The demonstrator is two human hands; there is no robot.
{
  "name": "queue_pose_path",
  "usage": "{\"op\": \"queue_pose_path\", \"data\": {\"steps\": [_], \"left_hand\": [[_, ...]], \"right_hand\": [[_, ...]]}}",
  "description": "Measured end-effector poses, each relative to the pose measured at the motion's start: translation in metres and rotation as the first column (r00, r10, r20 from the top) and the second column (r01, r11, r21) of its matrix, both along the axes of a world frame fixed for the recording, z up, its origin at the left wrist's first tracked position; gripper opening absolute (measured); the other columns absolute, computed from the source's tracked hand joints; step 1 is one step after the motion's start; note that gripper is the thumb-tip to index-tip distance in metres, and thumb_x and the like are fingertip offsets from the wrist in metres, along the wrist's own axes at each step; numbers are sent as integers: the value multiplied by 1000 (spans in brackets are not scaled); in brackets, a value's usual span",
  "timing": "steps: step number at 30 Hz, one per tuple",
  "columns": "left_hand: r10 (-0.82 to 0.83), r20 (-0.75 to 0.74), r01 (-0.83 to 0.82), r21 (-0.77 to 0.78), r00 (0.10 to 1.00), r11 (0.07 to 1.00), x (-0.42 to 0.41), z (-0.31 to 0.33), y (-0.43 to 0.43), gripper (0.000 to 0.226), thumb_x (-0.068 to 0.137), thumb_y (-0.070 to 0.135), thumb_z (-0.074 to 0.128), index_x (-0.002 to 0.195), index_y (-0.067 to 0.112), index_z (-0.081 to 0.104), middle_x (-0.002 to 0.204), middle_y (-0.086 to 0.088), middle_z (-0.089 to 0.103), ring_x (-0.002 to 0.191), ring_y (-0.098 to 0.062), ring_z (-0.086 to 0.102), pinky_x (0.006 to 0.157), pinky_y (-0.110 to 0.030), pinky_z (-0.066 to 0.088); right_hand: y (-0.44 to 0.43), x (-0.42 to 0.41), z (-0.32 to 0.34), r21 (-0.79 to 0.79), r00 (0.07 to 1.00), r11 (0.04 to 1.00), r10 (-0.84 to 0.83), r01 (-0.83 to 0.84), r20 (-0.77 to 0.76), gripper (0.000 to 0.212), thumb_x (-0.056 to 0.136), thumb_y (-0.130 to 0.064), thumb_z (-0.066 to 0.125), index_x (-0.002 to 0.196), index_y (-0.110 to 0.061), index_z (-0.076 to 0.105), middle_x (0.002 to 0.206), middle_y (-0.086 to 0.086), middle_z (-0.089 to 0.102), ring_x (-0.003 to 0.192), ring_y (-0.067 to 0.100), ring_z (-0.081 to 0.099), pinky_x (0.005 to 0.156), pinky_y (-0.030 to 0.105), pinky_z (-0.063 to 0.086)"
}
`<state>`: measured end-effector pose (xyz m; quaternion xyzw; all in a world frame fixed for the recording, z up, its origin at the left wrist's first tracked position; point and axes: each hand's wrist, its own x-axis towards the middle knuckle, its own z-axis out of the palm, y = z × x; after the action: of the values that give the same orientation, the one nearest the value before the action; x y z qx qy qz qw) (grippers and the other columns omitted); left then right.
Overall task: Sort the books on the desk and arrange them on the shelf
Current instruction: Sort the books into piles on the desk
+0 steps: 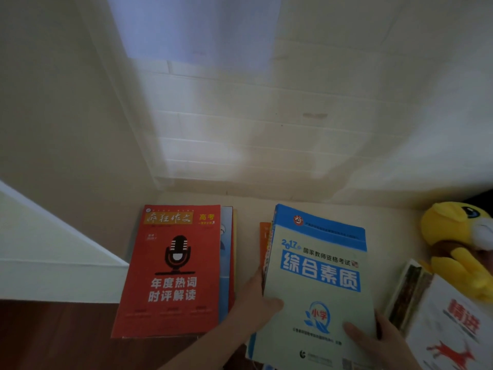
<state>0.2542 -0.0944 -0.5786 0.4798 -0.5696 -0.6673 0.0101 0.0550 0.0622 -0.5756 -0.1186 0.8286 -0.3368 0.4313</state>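
Your left hand (pixel 254 303) grips the left edge of the pale green book (pixel 317 284), thumb flat on the cover and fingers tucked out of sight behind the edge. Your right hand (pixel 378 343) clamps the lower right corner the same way, thumb on top. Between your hands the book is a thin, glossy paperback: a bright blue band across the top, a blue block with large white characters in the middle, "2017" in blue above it, and a small round blue emblem lower down. Just under it, by your left thumb, the edges of some orange-edged books (pixel 264 244) stick out; whether the pile rests on the desk (pixel 248 209) or hangs in your grip cannot be told. Further left of your left hand lies a red book (pixel 173 273), a smooth cover with a black microphone drawing and white characters, on top of a blue-covered book (pixel 226 263). Right of your right hand sits a white book (pixel 450 332) with blurred red print and a red animal figure. Beyond it is a fuzzy yellow plush toy (pixel 453 236). The desk is matte cream, and the wall (pixel 240 116) behind has a pale brick pattern.
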Motion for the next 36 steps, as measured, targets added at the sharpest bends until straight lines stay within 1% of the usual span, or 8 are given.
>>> {"op": "queue_pose_path", "data": {"steps": [7,9,12,22,26,29,32,36], "left_hand": [[-160,57,164,-71,985,984,-25,16,20,87,89,25,57,151,16,-4,157,-4,18,141,-21,27,114,-37,29],[-216,81,224,-116,973,968,-31,25,24,90,92,26,53,150,12,-14,160,-4,6,144,-19,18,116,-32,22],[-214,144,242,-218,966,946,-33,30,28,86,95,22,48,148,5,-18,160,-5,-2,144,-17,17,114,-23,20],[-158,114,174,-144,981,974,-12,-7,14,81,89,20,49,151,24,-4,152,-3,28,131,-18,40,109,-32,37],[-123,67,131,-118,990,984,-3,-5,1,75,96,21,48,152,15,-1,153,3,16,143,-20,20,113,-30,30],[66,65,-41,-325,996,945,26,0,-24,55,95,15,51,144,22,28,131,7,41,129,-15,41,86,-22,44],[238,73,-160,-548,969,821,87,5,-60,55,89,10,62,138,23,39,129,12,39,124,-7,38,103,-30,35],[332,280,-174,-468,901,867,150,-9,-86,54,79,27,73,127,16,53,127,-13,56,118,-34,53,99,-48,42]], "right_hand": [[15,-12,2,68,995,996,46,-53,91,125,-6,-70,82,109,-22,66,88,0,77,83,24,72,73,34,57],[19,-11,4,38,984,996,75,-82,159,133,-2,-65,87,121,-18,62,97,5,76,89,29,72,85,44,55],[20,-9,7,-3,976,994,107,-109,190,136,1,-60,90,125,-14,60,99,7,75,89,28,72,74,36,57],[14,-9,3,39,985,997,66,-73,159,120,7,-64,89,116,-23,61,96,4,76,89,26,72,75,38,57],[3,-3,7,64,989,996,46,-55,138,86,49,-44,92,124,-21,58,101,5,75,92,26,71,75,36,55],[3,-6,4,154,977,983,130,-104,-171,106,50,-39,95,140,-12,47,134,18,55,115,34,57,95,49,49],[-17,10,22,19,777,976,184,-216,-601,103,55,-56,70,141,-5,44,142,21,39,130,34,36,109,50,30],[-76,68,50,-305,828,812,340,-497,-445,68,82,-50,68,140,-37,36,141,-22,33,131,-5,33,109,22,28]]}}
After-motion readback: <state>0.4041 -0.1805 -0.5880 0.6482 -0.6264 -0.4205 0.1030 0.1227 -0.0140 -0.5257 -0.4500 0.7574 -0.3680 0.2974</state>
